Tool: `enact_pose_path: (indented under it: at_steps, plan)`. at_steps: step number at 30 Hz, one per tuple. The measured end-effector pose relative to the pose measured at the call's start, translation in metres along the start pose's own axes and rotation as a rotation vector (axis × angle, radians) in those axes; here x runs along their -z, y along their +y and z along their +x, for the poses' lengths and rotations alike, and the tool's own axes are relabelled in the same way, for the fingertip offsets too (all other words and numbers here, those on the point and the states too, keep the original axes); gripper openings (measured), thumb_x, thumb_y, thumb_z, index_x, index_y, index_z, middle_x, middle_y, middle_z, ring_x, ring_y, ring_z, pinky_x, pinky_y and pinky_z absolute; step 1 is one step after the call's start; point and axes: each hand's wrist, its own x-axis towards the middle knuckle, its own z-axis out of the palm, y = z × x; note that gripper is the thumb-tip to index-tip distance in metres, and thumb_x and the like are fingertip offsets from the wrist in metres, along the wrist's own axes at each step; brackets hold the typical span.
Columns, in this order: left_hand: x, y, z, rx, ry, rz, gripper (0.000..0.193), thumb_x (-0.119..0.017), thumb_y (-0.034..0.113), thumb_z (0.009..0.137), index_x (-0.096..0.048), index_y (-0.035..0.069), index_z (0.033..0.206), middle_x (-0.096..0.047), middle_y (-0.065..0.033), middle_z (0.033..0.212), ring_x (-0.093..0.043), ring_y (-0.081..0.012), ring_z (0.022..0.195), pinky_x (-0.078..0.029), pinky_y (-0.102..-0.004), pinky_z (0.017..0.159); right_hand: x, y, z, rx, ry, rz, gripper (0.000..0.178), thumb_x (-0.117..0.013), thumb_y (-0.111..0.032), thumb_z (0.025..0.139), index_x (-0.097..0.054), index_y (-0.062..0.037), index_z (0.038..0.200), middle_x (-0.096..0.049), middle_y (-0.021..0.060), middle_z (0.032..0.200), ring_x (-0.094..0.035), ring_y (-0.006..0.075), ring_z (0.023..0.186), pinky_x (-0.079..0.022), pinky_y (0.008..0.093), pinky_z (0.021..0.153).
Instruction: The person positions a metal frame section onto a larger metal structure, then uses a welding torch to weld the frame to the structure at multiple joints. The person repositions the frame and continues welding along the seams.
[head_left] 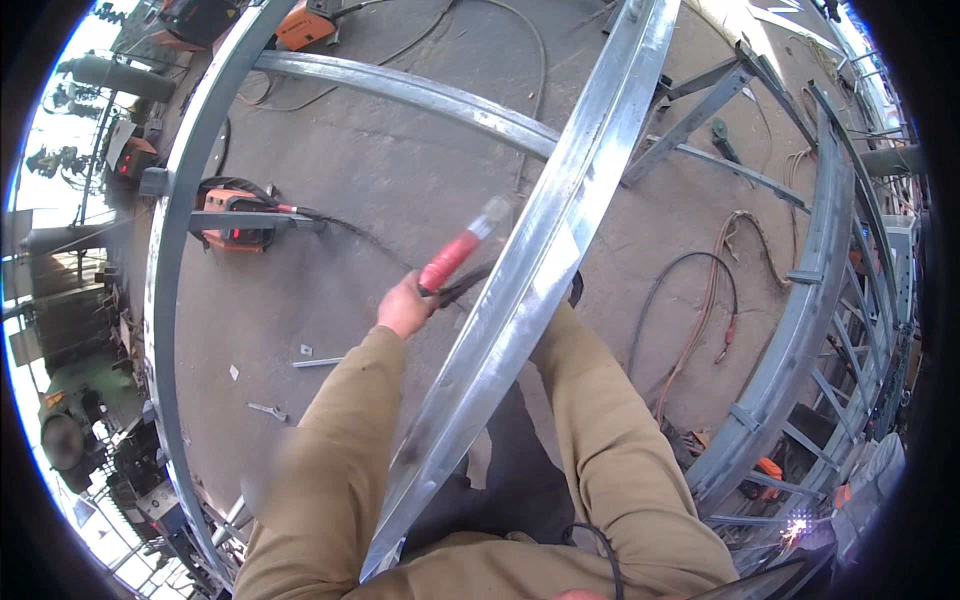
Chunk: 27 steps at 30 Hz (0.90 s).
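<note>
My left hand (403, 305) is closed round the lower end of a red-wrapped handle (450, 260) with a pale, blurred tip pointing up and right. A black cable (462, 287) runs from beside this hand toward the shiny steel beam (530, 240), which crosses diagonally in front of me. My right forearm (620, 440), in a tan sleeve, reaches up to the beam's right side. Behind the beam the right hand is hidden, so its fingers do not show. A dark curved piece (576, 290) sticks out near that wrist.
An orange machine (235, 220) stands at left by the curved steel frame (165, 280). A wrench (268, 411) and a thin metal strip (318, 362) lie on the floor. Cables (735, 290) loop at right beside another frame (790, 370). Bright sparks (797, 530) show near a person in grey (870, 485).
</note>
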Motion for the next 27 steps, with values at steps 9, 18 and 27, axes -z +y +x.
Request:
enact_pose_path:
  at_steps: [9, 18, 27]
  plan:
    - [0.179, -0.133, -0.135, 0.249, 0.381, -0.389, 0.025, -0.074, 0.011, 0.084, -0.062, 0.005, 0.105, -0.056, 0.0006, 0.081, -0.053, -0.0120, 0.068, -0.047, -0.0323, 0.063, 0.115, 0.046, -0.076, 0.037, 0.230, -0.020, 0.055, -0.058, -0.012, 0.101, -0.041, -0.0016, 0.152, -0.061, 0.0128, 0.124, -0.065, 0.0228, 0.105, -0.055, 0.0387, 0.095]
    - [0.350, -0.173, -0.393, -0.019, 0.827, -0.644, 0.020, -0.074, 0.013, 0.095, -0.063, 0.008, 0.110, -0.055, 0.0042, 0.079, -0.048, -0.0049, 0.064, -0.036, -0.0229, 0.059, 0.104, 0.110, -0.260, 0.033, 0.254, -0.129, 0.056, -0.058, -0.012, 0.100, -0.040, -0.0001, 0.152, -0.061, 0.0144, 0.125, -0.065, 0.0210, 0.106, -0.056, 0.0369, 0.095]
    - [0.374, -0.278, -0.576, -0.242, 0.945, -0.756, 0.026, -0.069, 0.013, 0.099, -0.062, 0.001, 0.121, -0.058, -0.0001, 0.084, -0.049, -0.0072, 0.069, -0.038, -0.0225, 0.065, 0.088, 0.236, -0.428, 0.172, 0.240, -0.025, 0.054, -0.060, -0.011, 0.101, -0.041, -0.0021, 0.151, -0.063, 0.0108, 0.119, -0.066, 0.0179, 0.099, -0.056, 0.0359, 0.091]
